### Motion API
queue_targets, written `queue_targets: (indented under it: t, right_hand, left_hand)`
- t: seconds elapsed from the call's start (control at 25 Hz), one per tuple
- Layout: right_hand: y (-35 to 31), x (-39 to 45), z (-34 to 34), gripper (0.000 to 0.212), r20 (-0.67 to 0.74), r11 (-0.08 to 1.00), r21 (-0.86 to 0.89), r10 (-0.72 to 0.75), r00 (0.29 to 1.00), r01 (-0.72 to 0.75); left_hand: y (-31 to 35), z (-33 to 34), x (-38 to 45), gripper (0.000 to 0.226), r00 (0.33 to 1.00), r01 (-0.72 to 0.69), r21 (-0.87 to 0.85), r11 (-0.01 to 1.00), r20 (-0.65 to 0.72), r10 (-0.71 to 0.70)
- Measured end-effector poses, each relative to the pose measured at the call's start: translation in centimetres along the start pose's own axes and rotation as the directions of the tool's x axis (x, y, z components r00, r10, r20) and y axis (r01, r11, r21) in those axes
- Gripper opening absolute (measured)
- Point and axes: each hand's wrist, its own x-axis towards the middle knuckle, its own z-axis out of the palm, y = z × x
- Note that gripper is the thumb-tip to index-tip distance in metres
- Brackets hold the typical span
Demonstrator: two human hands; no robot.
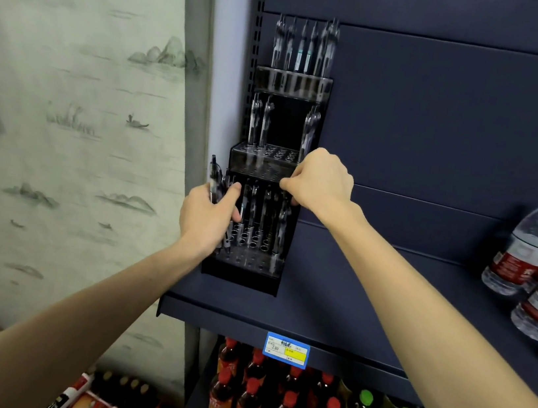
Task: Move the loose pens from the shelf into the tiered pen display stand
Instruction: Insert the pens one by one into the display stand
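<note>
Head view, left hand: left hand (210, 214) grips a bundle of pens (214, 179), just beside the tiered pen display stand (265, 168).
Right hand: right hand (321, 180) has fingers curled, pinching a pen top at the lowest tier; the pen itself is mostly hidden.
Doing it well: line the tip over a free hole, lower straight.
In the way: neighbouring pens crowd the row.
Around: water bottles (527, 247) right, price tag (287, 350) on shelf edge (343, 352).
</note>
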Motion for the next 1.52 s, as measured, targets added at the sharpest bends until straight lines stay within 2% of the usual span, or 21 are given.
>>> queue_targets:
  t: [0.2, 0.36, 0.56, 0.68, 0.76, 0.88, 0.96, 1.04, 1.16, 1.28, 1.36, 1.48, 1.52]
  right_hand:
    - [-0.4, -0.6, 0.2, 0.022, -0.042, 0.996, -0.077, -0.052, 0.998, 0.049]
    - [-0.2, -1.1, -0.9, 0.017, -0.051, 1.000, 0.018, 0.002, 0.999, -0.001]
    - [0.8, -2.0, -1.5, 0.017, 0.148, 0.998, 0.043, 0.037, 0.988, -0.043]
    - [0.8, -1.9, -2.1, 0.034, 0.122, 0.997, 0.072, 0.015, 0.992, -0.024]
    - [0.7, -2.0, -2.0, 0.037, 0.030, 0.982, 0.186, -0.039, 0.999, 0.033]
    - [0.2, -2.7, -1.0, 0.028, -0.004, 0.889, 0.442, -0.131, 0.991, 0.120]
    - [-0.3, -3.2, -0.1, 0.024, -0.010, 0.832, 0.532, -0.180, 0.984, 0.158]
    - [-1.2, -3.7, 0.7, 0.027, -0.001, 0.780, 0.598, -0.227, 0.974, 0.182]
    - [-2.4, -3.9, 1.7, 0.026, -0.002, 0.773, 0.600, -0.258, 0.966, 0.208]
    - [-2.8, -3.8, 2.1, 0.014, 0.009, 0.752, 0.627, -0.265, 0.964, 0.201]
    - [-2.9, -3.8, 2.0, 0.011, -0.016, 0.695, 0.698, -0.225, 0.974, 0.173]
    - [-2.0, -2.9, 0.4, 0.014, -0.111, 0.525, 0.848, 0.046, 0.993, 0.071]
    - [-1.4, -2.4, -0.3, 0.018, -0.152, 0.535, 0.842, 0.104, 0.983, 0.074]
  left_hand:
    - [0.0, -0.1, 0.1, 0.059, 1.000, -0.010, 0.007, 1.000, -0.006, 0.010]
    - [-0.1, -0.2, 0.1, 0.060, 1.000, -0.008, 0.010, 1.000, 0.002, 0.008]
    - [0.1, 0.1, 0.3, 0.059, 1.000, 0.018, -0.017, 1.000, 0.014, -0.018]
    - [0.6, 0.1, 0.5, 0.064, 0.999, 0.005, -0.055, 0.998, 0.051, -0.002]
    - [0.4, -0.2, 0.7, 0.066, 0.996, -0.015, -0.076, 0.997, 0.091, 0.022]
    - [0.2, -1.0, 0.4, 0.043, 0.988, -0.083, -0.062, 0.995, 0.126, 0.090]
    - [0.0, -1.6, 0.2, 0.036, 0.982, -0.137, 0.017, 0.990, 0.134, 0.134]
    - [-0.2, -2.1, 0.1, 0.036, 0.981, -0.180, 0.177, 0.968, 0.099, 0.165]
    - [-0.3, -2.5, 0.1, 0.030, 0.977, -0.214, 0.391, 0.895, 0.105, 0.188]
    - [-0.4, -3.0, -0.1, 0.024, 0.962, -0.271, 0.483, 0.833, 0.154, 0.223]
    - [-0.2, -3.4, -0.2, 0.023, 0.961, -0.278, 0.503, 0.819, 0.156, 0.230]
    - [-0.9, -4.0, 0.2, 0.031, 0.978, -0.206, 0.446, 0.871, 0.114, 0.172]
    - [-1.3, -4.2, 0.1, 0.036, 0.988, -0.157, 0.368, 0.917, 0.073, 0.139]
